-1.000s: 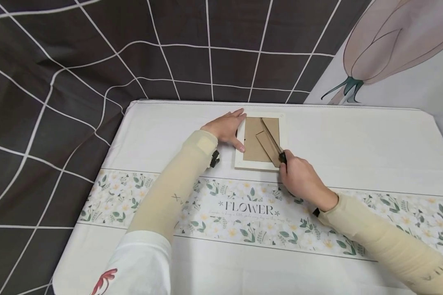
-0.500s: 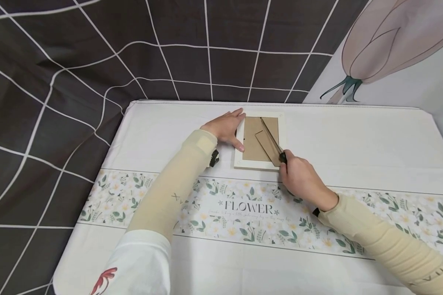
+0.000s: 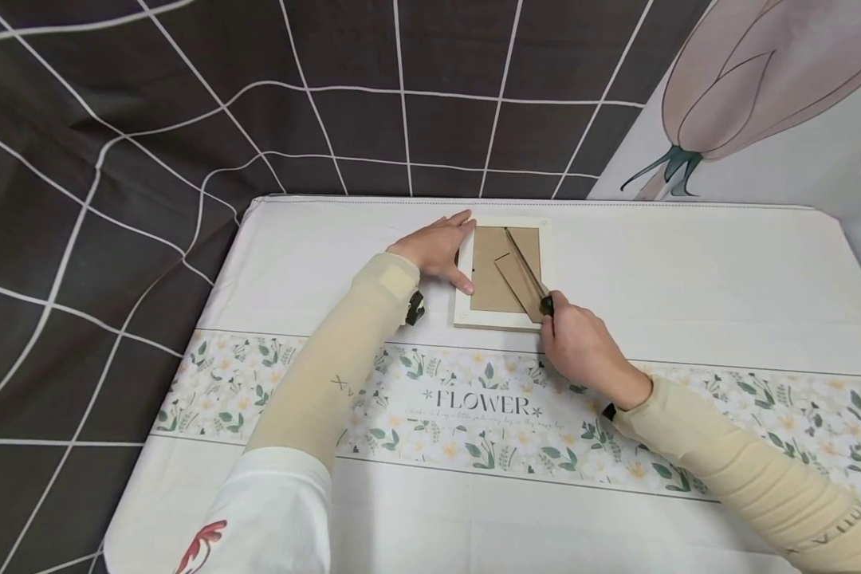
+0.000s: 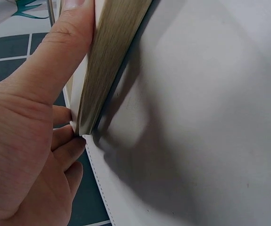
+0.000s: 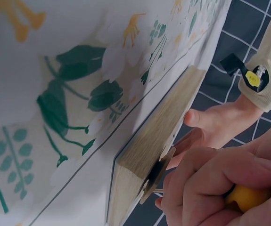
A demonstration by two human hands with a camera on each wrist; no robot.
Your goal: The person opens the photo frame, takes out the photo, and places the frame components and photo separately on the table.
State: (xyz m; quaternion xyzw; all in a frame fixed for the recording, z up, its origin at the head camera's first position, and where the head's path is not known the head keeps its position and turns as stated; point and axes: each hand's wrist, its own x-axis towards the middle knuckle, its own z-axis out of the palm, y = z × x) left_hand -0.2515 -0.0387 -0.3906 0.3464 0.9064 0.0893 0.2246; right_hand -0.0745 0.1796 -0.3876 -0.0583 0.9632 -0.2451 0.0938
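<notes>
A white picture frame (image 3: 498, 320) lies back side up on the table, its brown backing board (image 3: 486, 279) and slanted easel stand (image 3: 518, 281) showing. My left hand (image 3: 438, 249) holds the frame's left side. In the left wrist view the thumb (image 4: 55, 56) presses the frame's back, and bent fingers touch its far corner. My right hand (image 3: 587, 343) grips a screwdriver (image 3: 527, 261) by its black handle, which shows a yellow end (image 5: 248, 197) in the right wrist view. The shaft slants over the stand, its tip at the board's top edge. Whether the tip is wedged in cannot be told.
White cloth (image 3: 689, 279) covers the table, with a printed floral band (image 3: 430, 446) reading FLOWER in front of the frame. A dark grid-patterned curtain (image 3: 344, 135) stands behind and to the left. The table's back edge runs close behind the frame.
The head view has shifted very slightly. Both hands, the screwdriver and the frame keep the same positions relative to each other.
</notes>
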